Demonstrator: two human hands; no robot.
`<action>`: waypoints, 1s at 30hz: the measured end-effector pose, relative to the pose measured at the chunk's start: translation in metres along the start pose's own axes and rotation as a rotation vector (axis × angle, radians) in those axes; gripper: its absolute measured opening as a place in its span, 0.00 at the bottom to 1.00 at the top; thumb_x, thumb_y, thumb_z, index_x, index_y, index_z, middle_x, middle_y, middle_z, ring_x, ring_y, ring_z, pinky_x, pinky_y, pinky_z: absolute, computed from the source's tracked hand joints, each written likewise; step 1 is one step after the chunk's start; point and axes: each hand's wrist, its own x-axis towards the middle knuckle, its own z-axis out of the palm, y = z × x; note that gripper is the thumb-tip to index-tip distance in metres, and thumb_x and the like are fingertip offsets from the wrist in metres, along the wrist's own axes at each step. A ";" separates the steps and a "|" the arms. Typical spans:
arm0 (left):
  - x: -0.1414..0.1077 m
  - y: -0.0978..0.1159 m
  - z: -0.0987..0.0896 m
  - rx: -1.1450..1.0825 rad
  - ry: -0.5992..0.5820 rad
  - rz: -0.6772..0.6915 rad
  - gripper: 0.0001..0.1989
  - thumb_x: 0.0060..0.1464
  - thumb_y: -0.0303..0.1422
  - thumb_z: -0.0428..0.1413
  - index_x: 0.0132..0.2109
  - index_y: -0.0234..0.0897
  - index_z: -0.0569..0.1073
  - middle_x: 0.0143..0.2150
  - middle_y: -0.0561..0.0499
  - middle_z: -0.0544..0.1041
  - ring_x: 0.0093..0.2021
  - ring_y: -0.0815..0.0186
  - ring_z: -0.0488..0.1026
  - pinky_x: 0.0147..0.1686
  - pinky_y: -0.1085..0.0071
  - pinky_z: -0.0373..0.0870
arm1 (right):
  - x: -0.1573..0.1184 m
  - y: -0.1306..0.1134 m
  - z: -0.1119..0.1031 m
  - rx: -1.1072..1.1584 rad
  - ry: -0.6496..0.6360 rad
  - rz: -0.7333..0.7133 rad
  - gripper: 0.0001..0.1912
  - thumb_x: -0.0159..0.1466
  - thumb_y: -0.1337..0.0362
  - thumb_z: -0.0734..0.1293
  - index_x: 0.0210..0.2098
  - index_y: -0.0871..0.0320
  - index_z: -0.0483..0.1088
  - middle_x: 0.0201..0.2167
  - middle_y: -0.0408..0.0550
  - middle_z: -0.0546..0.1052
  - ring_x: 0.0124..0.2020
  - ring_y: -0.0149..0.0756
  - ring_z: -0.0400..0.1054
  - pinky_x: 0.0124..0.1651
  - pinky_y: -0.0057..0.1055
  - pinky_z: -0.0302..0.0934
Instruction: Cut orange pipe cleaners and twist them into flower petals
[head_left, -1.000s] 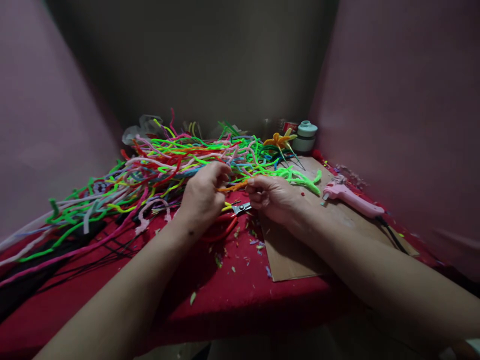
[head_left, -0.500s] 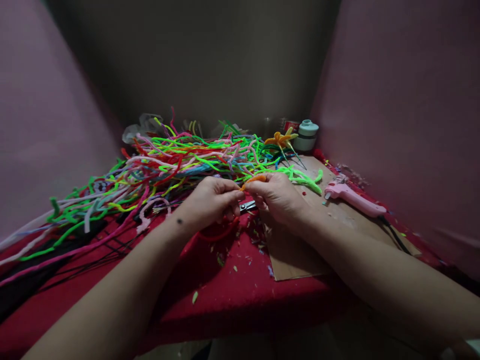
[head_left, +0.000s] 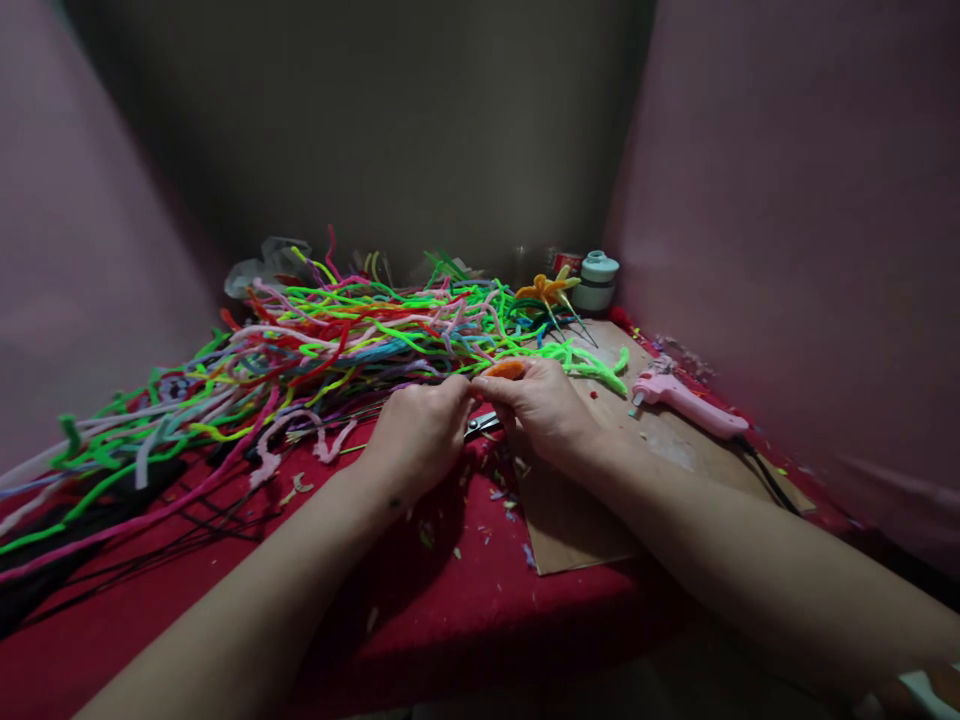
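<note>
Meeting the right hand (head_left: 551, 410) beside the silver metal scissors (head_left: 480, 425), the bunched left hand (head_left: 426, 425) hides its hold. The right fingertips pinch a curved, fuzzy orange pipe cleaner (head_left: 505, 370): probably light, soft and bendable, best held near its ends. Beyond, a tangled, multicoloured heap of fuzzy stems (head_left: 352, 325).

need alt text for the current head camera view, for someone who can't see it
A person's right hand pinches an orange fuzzy strip beside their left hand, near scissors on a red cloth. Behind them lies a heap of multicoloured fuzzy stems; at right, a pink glue gun rests on cardboard.
</note>
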 end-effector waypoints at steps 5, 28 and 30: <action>-0.006 0.004 0.007 0.372 0.021 0.046 0.11 0.55 0.29 0.46 0.40 0.35 0.72 0.27 0.46 0.77 0.24 0.59 0.72 0.22 0.69 0.47 | 0.001 0.000 -0.001 -0.041 0.040 -0.008 0.11 0.47 0.63 0.71 0.18 0.62 0.66 0.14 0.37 0.62 0.17 0.23 0.51 0.21 0.26 0.42; 0.007 0.002 -0.013 -0.868 -0.185 -0.407 0.13 0.44 0.40 0.58 0.28 0.31 0.73 0.18 0.58 0.64 0.18 0.76 0.55 0.18 0.78 0.50 | 0.004 0.003 -0.001 0.134 -0.006 0.072 0.07 0.50 0.67 0.69 0.21 0.61 0.66 0.13 0.37 0.63 0.15 0.22 0.52 0.20 0.26 0.42; 0.007 0.001 -0.012 -0.861 -0.183 -0.400 0.12 0.44 0.39 0.58 0.26 0.31 0.72 0.17 0.59 0.62 0.17 0.77 0.53 0.17 0.79 0.48 | 0.002 0.001 0.000 0.099 0.023 0.080 0.07 0.49 0.67 0.69 0.21 0.61 0.66 0.14 0.36 0.62 0.15 0.22 0.51 0.20 0.25 0.42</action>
